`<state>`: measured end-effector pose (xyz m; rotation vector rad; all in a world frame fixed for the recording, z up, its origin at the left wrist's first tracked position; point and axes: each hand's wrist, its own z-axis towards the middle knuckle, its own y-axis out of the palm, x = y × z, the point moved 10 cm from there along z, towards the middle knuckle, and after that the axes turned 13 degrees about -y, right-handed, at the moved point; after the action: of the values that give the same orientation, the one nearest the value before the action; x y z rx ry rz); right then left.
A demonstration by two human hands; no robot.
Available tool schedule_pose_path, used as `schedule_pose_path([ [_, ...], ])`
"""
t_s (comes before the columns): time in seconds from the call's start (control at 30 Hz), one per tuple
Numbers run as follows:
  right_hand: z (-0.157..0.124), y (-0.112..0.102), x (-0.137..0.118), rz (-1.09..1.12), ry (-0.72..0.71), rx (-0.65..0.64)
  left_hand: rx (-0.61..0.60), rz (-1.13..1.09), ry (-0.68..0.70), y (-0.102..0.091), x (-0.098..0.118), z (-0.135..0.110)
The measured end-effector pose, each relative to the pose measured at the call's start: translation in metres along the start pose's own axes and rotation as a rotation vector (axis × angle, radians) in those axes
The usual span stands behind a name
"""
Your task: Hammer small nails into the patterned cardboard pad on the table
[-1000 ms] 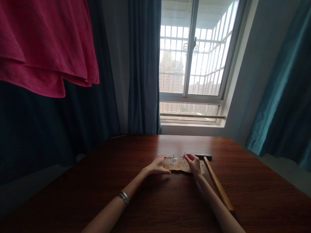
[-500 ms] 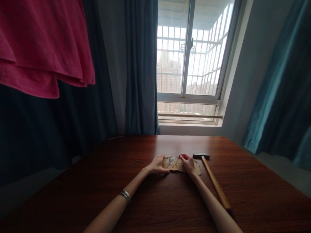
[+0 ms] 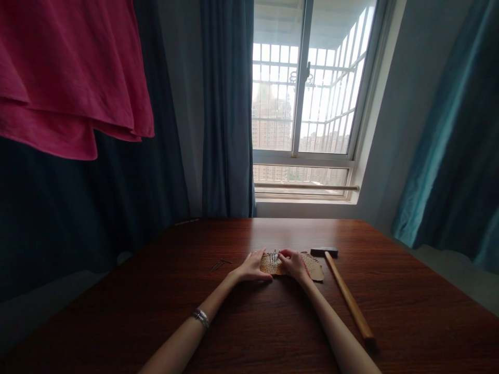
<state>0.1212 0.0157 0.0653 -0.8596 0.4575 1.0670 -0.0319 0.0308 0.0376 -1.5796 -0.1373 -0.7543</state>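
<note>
A flat tan piece, board or card, densely dotted with small dark marks (image 3: 316, 272), lies on the table in front of me. My left hand (image 3: 254, 266) grips its left end, fingers at the far edge and thumb along the near edge. Several thin nails (image 3: 272, 257) stand upright in it close to my left fingers. Just right of them, my right hand (image 3: 293, 264) pinches what looks like another nail, mostly hidden by the fingertips. The right palm covers the middle of the piece. To the left lie several loose nails (image 3: 220, 264).
A hammer (image 3: 349, 296) with a wooden handle lies right of my right forearm, its dark head toward the window. The brown wooden table (image 3: 249, 327) reaches to the window wall. Pink cloth (image 3: 74, 78) hangs at upper left, and blue curtains (image 3: 228, 109) flank the window.
My right hand has moved left along the dotted piece, close to the upright nails, uncovering more of its right end. My left hand stays in place.
</note>
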Motion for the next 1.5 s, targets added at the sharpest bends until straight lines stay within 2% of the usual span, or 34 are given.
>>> schedule_pose_path([
  [0.4,-0.001,0.004,0.0,-0.009,-0.034,-0.005,-0.049,-0.024,-0.035,-0.005,0.0,-0.002],
  [0.7,-0.002,0.006,0.005,-0.032,-0.034,-0.026,-0.045,-0.04,-0.007,0.003,-0.007,0.005],
  [1.1,-0.003,0.01,0.004,-0.06,-0.079,-0.067,-0.014,-0.052,0.009,-0.006,0.003,-0.002],
  [1.33,-0.002,0.012,0.007,-0.08,-0.081,-0.08,-0.004,-0.016,0.019,0.0,-0.005,0.004],
  [1.5,-0.002,0.012,0.007,-0.089,-0.093,-0.082,0.004,-0.056,0.017,-0.002,-0.004,0.002],
])
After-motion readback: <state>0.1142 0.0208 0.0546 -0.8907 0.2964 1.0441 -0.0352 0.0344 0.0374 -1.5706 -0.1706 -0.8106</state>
